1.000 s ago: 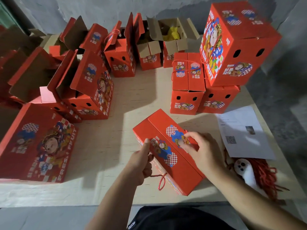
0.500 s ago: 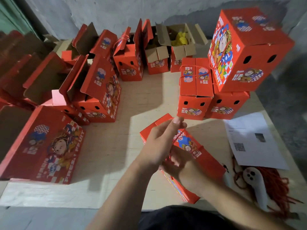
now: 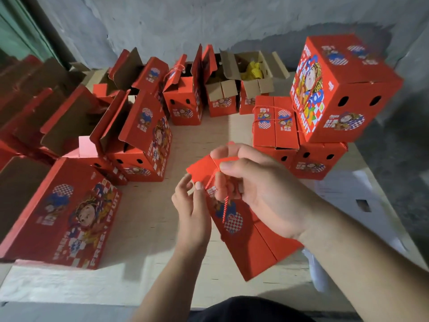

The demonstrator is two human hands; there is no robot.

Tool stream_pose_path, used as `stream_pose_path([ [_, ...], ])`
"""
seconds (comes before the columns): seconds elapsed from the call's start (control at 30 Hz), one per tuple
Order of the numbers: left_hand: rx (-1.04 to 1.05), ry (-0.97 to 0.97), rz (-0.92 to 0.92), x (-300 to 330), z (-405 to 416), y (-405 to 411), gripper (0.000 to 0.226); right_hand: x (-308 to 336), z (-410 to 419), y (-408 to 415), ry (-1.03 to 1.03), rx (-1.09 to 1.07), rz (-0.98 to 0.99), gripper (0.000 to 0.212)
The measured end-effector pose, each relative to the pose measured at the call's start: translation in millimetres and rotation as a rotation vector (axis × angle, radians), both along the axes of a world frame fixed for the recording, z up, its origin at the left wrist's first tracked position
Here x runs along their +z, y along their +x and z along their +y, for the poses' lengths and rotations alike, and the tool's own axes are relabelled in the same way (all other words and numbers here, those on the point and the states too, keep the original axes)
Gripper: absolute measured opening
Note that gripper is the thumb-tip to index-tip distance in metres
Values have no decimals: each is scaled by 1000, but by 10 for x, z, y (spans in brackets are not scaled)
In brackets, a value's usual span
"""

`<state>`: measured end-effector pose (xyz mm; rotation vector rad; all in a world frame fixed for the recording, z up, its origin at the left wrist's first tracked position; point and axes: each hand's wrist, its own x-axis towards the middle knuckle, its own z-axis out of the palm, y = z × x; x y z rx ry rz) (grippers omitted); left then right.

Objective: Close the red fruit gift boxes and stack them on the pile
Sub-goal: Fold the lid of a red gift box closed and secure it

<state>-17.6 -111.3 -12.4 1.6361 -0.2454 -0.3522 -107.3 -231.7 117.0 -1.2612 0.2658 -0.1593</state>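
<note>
Table: pale plywood tabletop.
Papers: white printed sheets lying at the table's right edge.
Backdrop: rough grey plastered wall.
Far left: green painted surface.
</note>
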Motion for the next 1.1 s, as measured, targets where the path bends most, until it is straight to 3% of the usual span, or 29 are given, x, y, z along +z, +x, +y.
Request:
stream_pose_path([
  [0.1,-57,-59,237,-57,21,-58,48,-79,-84,84,-131,-184,118,20],
  [0.2,-160,-96,258,-119,89,-129,66,41,-246,149,-80,-157,-30,18],
  [0.33,-162,-158,333,-168,134,-78,55,-13,-315,125,-217,-143,-191,16],
  [0.4,-176,-67,312,-262,131,-25,39,-257,-281,46,-281,-181,-151,17],
  [0.5,-204,-33,371,-447,132,-52,36,-669,-259,-105,-287,-271,-44,6],
  [0.6,-225,-53,387,-580,189,-87,47,-1022,-287,-265,-418,-422,58,21],
  [0.7,-292,-91,432,-671,268,-168,56,-1378,-264,-477,-515,-490,347,51],
  [0.73,-307,-117,457,-705,291,-216,56,-1485,-206,-547,-453,-417,442,59],
  [0.8,-322,-156,496,-743,306,-317,53,-1645,-19,-614,-248,-238,512,52],
  [0.93,-331,-148,470,-515,186,-303,55,-1692,133,-658,-269,-268,459,53],
  [1.1,-424,-127,255,258,-46,-183,70,-1025,-142,-641,-382,-317,276,67],
])
